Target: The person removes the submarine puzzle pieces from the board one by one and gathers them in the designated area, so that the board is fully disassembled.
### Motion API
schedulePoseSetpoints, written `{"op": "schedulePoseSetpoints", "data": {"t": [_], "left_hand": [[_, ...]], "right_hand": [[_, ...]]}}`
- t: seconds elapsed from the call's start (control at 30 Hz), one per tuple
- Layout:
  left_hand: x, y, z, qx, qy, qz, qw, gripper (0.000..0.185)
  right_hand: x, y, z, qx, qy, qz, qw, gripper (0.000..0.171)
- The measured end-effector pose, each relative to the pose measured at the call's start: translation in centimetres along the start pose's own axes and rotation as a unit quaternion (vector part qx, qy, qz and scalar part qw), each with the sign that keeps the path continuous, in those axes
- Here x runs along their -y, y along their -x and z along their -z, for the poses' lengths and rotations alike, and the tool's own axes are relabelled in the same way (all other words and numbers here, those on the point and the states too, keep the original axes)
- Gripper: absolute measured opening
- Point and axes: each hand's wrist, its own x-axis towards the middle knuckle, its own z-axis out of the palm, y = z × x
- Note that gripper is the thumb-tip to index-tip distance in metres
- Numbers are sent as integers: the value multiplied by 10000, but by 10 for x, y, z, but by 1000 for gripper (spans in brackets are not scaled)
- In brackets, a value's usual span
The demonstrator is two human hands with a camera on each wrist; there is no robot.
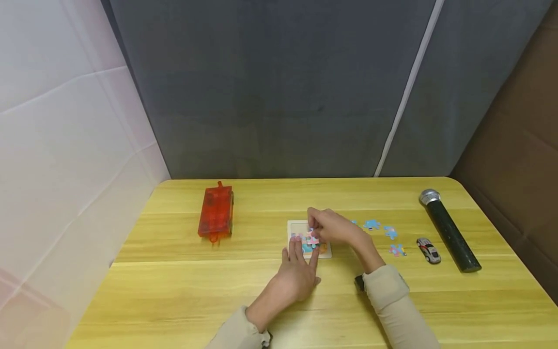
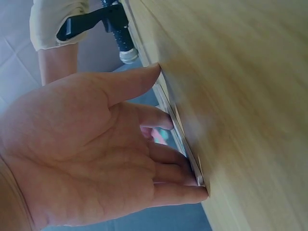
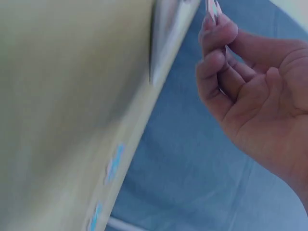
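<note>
The right hand pinches a thin, light, likely bendable puzzle piece by its edges; the left hand, fingers straight, steadies the puzzle tray on the counter.

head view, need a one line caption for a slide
Left hand steadies a puzzle board while the right hand pinches a puzzle piece above it on a wooden table.

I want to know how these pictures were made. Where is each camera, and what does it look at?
Head: worn on the head, looks down at the yellow wooden table, both hands, both sleeves.
Left wrist: on the left wrist, sees the left hand flat against the pale square puzzle board.
Right wrist: on the right wrist, sees the right hand pinching a small pink puzzle piece.
All three show the board.
</note>
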Motion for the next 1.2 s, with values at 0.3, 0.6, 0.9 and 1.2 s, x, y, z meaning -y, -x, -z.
{"op": "schedulePoseSetpoints", "data": {"t": [0.3, 0.6, 0.9, 1.2], "left_hand": [[1, 5, 5, -128, -104, 39, 9999, 72], [2, 5, 5, -68, -116, -23, 9999, 71], [3, -10, -18, -231, -138, -3, 9996, 73], [3, -15, -23, -296, -107, 5, 9995, 73]], "right_hand": [[-16, 22, 30, 528, -666, -241, 9961, 12], [-48, 63, 60, 841, -1077, -1635, 9770, 17], [-55, 71, 65, 765, -1018, -1905, 9734, 15], [-64, 81, 65, 374, -499, -2755, 9593, 10]]}}
